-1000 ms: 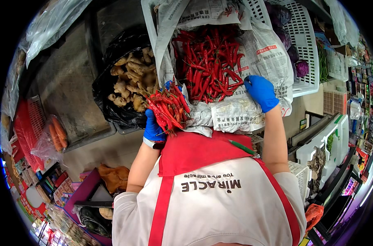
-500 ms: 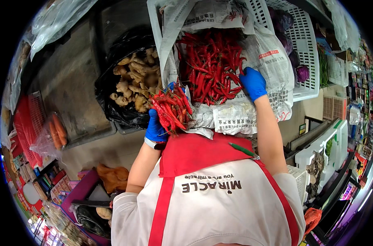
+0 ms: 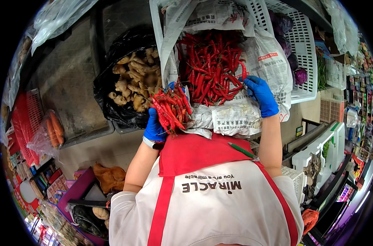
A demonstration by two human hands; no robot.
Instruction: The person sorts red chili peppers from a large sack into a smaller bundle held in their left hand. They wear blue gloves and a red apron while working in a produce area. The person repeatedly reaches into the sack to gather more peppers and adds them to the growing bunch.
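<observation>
My left hand (image 3: 154, 126), in a blue glove, is wrapped round a thick bunch of red chili peppers (image 3: 170, 108) with thin green stems. The bunch is held at the near left side of a crate (image 3: 157, 28) lined with newspaper. Inside the crate lies a heap of loose red chilies (image 3: 211, 69). At the heap's right edge, my right hand (image 3: 260, 95), gloved in blue too, pinches the lower end of a single red chili pepper (image 3: 244, 70) between thumb and fingertips. Its other fingers are curled above the newspaper (image 3: 235, 121).
Left of the crate, a black plastic bag (image 3: 106, 92) holds ginger (image 3: 135, 78). A white basket (image 3: 311, 53) with purple cabbages (image 3: 300, 76) stands at the right. A clear bag of carrots (image 3: 53, 131) lies far left. A green pen (image 3: 242, 149) sits on my red apron (image 3: 203, 151).
My right hand has drawn back slightly toward me and to the right, its fingertips now at a chili on the heap's edge. My left hand keeps its bunch almost in place.
</observation>
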